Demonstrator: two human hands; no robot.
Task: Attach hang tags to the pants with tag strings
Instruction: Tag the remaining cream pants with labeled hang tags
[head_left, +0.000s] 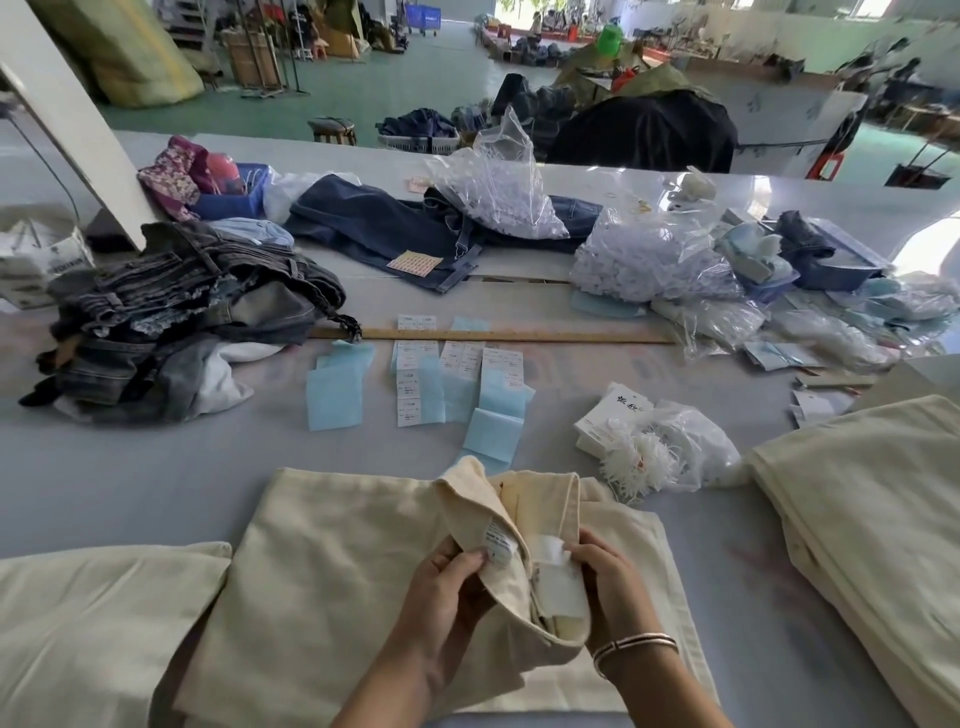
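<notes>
the cream pants (332, 587) lie flat at six o'clock on the table (156, 467), waistband turned up toward twelve. the left hand (441, 587) pinches the folded-back waistband at the sewn care label (500, 543); the right hand (605, 577), fingers curled, pinches the white inner label (553, 571) just beside it. no hang tag is on yet. the tag strings (641, 465), a white bundle, lie at one o'clock beyond the right hand, the nearer one, with the boxed hang tags (608, 421) touching them.
</notes>
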